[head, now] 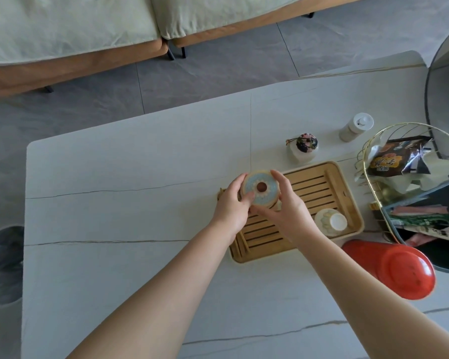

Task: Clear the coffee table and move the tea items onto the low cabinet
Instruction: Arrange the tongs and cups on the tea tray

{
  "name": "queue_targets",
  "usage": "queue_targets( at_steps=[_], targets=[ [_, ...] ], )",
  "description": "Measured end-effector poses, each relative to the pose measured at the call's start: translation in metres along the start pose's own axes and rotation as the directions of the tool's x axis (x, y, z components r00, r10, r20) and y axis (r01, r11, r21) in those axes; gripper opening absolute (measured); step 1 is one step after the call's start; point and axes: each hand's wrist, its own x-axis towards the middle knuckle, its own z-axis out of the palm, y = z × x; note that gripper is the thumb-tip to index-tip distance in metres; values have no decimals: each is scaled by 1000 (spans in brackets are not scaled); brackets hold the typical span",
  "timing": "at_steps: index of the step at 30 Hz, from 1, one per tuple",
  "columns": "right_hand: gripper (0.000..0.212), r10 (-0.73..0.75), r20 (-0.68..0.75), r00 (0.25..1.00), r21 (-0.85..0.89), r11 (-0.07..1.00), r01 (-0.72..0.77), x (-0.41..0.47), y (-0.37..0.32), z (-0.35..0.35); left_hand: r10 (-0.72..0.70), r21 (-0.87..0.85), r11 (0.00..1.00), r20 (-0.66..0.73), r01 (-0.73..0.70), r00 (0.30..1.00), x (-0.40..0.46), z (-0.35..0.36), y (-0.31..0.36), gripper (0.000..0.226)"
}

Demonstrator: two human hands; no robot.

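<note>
Head view shows two hands meeting over the near-left end of one slatted bamboo tea tray (319, 187) on the pale surface (130, 203). The left hand (231, 206) and the right hand (285, 206) both grip one round blue-and-cream coaster stack (261, 187), fingers curled round its rim from either side, held just above the tray's left end; how many coasters are in it cannot be told. To the right of the right hand, one small white cup (331, 220) lies on its side inside the tray. Beyond the hands stands one small white jar with a patterned cloth top (305, 146), and farther right one white pump bottle (355, 126). Right of the right hand, off the tray, sit one gold wire basket (368, 161) holding a dark snack packet (399, 158), and, nearer, one red lidded container (397, 270).
</note>
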Motion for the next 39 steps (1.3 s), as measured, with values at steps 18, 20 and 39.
queue_targets(
  at_steps=[18,20,39],
  targets=[
    [93,55,-38,998,-54,997,-57,7,4,-29,64,243,968,10,-65,998,7,-2,-1,52],
    [75,51,-134,990,-90,994,-64,19,11,-46,108,276,957,-42,-92,993,12,-1,6,49],
    [70,267,-146,953,-274,915,-298,119,59,-79,-111,318,948,253,26,961,130,86,88,32]
  ],
)
